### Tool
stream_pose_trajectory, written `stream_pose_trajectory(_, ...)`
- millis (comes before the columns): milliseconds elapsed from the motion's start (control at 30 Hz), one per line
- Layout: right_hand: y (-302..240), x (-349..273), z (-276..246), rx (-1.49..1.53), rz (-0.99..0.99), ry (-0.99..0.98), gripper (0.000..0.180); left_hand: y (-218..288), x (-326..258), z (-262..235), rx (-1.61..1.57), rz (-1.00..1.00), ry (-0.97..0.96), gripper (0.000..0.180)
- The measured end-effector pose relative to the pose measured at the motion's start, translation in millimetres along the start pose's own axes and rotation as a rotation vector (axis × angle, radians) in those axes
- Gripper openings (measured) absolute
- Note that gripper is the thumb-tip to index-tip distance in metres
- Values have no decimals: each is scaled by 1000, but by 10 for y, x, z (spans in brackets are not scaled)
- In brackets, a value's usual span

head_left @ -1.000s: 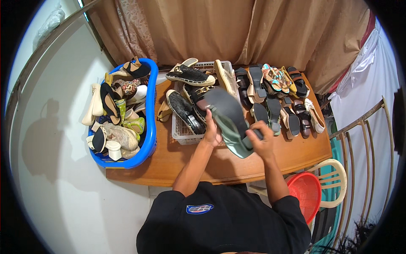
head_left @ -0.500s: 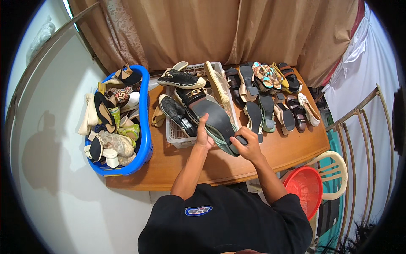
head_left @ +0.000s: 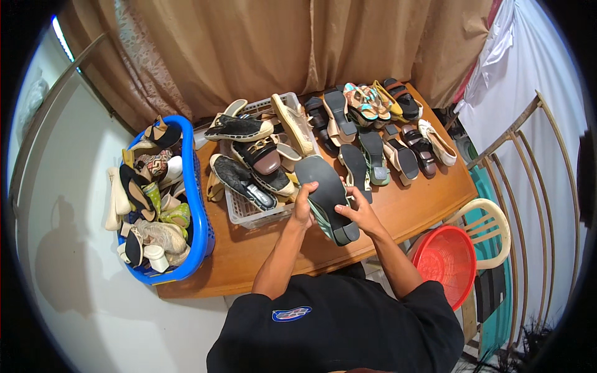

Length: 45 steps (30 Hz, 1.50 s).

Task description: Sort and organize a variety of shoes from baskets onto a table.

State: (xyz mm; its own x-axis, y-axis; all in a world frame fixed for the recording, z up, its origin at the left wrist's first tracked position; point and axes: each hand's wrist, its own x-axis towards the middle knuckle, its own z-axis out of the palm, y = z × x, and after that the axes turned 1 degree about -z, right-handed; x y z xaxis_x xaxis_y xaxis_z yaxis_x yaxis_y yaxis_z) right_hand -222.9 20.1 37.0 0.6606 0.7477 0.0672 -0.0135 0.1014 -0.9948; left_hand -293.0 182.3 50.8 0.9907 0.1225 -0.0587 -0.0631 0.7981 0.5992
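– Two containers first, from the left: a blue basket (head_left: 201, 230) heaped with mixed shoes, at the end of the wooden table (head_left: 230, 267); then a pale plastic crate (head_left: 252, 219), black espadrilles (head_left: 239, 128) on top. And further along?

– Left hand (head_left: 302, 208): thumb laid on the sole near its edge, fingers mostly hidden. It grips the green-strapped sandal (head_left: 326, 189), held sole up above the table, by the crate's near right corner. Contact with the crate: cannot tell.

– Pointing which way?

– Toe toward the crate, block heel toward the person's body. Right hand (head_left: 360, 213) holds the other edge, thumb on the sole ahead of the heel.

– A sound hold?

– Looks so. Good practice: thumbs pressing lightly from above, fingers bearing the weight beneath, pressure on the sole rather than the straps, which would likely bend. The heel end is probably heaviest; the right hand does best near it.

– Anything to mind farther right?

– Rows of sandals (head_left: 373, 149) on the table. Any turning is best done clear of them, one hand anchoring while the other shifts, so the heel knocks nothing. The red basket (head_left: 443, 261) sits well apart, beyond the table's edge.
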Motion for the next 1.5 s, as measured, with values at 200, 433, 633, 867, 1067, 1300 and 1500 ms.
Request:
stream_pose_trajectory(200, 79, -178, -147, 54, 131, 73, 66, -339, 133, -71, 143, -67, 46, 53)
stream_pose_trajectory(433, 223, -502, -592, 127, 259, 96, 59, -784, 331, -9, 370, -196, 76, 44)
stream_pose_trajectory(633, 483, -1016, -1077, 139, 287, 267, 55, -1433, 596, 199, 575, -342, -89, 43)
stream_pose_trajectory(867, 642, -1038, -1769, 93, 324, 386, 51, -1971, 1003, 295, 686, -364, -109, 43)
stream_pose_trajectory(1067, 670, -761, -2271, 37, 316, 276, 52, -1903, 1321, 575, 680, -343, -58, 44)
stream_pose_trajectory(1300, 310, 152, -2640, 80, 187, 130, 50, -1432, 1763, 921, 602, -37, 149, 38)
stream_pose_trajectory(1500, 324, 824, -2804, -56, 160, 15, 43, -1211, 2094, 856, 663, 48, 253, 39)
